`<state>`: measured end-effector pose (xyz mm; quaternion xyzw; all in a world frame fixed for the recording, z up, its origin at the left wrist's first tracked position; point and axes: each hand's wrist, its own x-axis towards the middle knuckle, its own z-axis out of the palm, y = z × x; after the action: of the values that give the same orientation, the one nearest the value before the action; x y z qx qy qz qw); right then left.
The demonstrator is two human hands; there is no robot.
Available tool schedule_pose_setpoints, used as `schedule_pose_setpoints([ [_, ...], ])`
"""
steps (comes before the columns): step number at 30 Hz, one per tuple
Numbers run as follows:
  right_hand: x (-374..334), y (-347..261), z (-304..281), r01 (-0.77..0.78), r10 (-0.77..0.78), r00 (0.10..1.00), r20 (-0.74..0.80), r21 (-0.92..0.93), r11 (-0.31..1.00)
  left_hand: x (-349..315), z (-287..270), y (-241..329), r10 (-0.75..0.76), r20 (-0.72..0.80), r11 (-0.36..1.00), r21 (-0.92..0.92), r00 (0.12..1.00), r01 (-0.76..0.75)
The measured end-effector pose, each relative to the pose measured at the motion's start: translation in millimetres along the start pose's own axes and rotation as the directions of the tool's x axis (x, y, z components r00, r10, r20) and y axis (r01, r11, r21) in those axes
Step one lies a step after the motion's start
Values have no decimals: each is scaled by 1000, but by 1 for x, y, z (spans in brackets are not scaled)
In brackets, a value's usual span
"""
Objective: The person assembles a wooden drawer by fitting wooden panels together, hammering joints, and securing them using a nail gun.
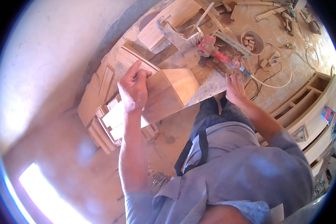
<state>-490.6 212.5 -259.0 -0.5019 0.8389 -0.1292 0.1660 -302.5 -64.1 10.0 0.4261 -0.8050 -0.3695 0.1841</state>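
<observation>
My left hand (134, 87) is raised at the left side of an angular light-wood piece (162, 93), its index finger stretched out and the thumb apart from it. The other fingers are partly curled, and nothing shows between them. Whether the hand touches the wood I cannot tell. One slanted face of the piece is brightly lit and the side facing me is shaded. My right hand (235, 87) rests its fingers on the edge of a dusty work surface (212, 86), thumb hidden. Just beyond it lies a red power tool (221, 56) with a blue connector (245, 71).
A pale hose (276, 87) curves off the connector. A bucket (260, 45) of wood offcuts stands beyond, near scattered boards. Stacked wooden frames (100, 132) lean at the left by the wall (56, 56). At the right is a wooden cabinet frame (306, 99) with open compartments.
</observation>
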Motion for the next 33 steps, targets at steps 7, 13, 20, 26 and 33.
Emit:
schedule_pose_setpoints([
  [7,35,4,9,-395,271,892,363,328,858,2,-3,7,-45,-56,999,-9,997,45],
  [13,-11,-35,-65,-302,128,930,343,520,799,-2,-8,1,-60,-113,993,-105,992,48],
  [20,9,-46,-150,-174,53,976,213,603,778,0,-7,1,-42,-153,974,-227,987,6],
  [26,21,-120,-281,502,-307,857,-415,534,680,0,-8,-12,14,-170,942,-329,985,-70],
  [33,40,-121,-298,376,-380,922,78,64,925,8,-4,-18,107,-202,973,-178,973,-144],
])
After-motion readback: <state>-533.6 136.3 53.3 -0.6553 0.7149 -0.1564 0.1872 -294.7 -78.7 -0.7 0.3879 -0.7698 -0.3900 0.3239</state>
